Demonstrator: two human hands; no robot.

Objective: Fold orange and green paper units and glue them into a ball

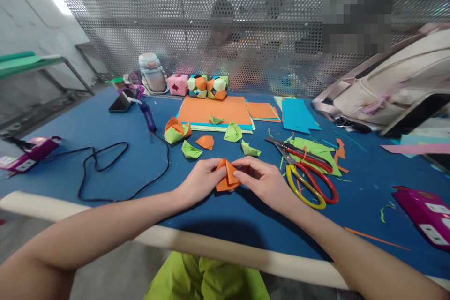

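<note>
Between my two hands, near the table's front edge, is a folded piece of orange paper [228,176]. My left hand [202,180] pinches its left side, thumb in front. My right hand [262,179] grips the right side with thumb and forefinger. Just beyond lie folded green paper pieces [191,150] and a small orange folded piece [205,142]. An orange and green joined paper piece [176,130] sits behind them on the left. Right of my right hand lie scissors with red and yellow handles [309,183], beside green paper scraps [312,147].
Orange sheets [218,108] and blue paper [298,115] lie farther back, before finished paper balls [207,86] and a bottle [153,74]. A glue gun [147,116] trails a black cord across the left. Purple power strips [423,215] flank both sides; a bag [390,79] stands back right.
</note>
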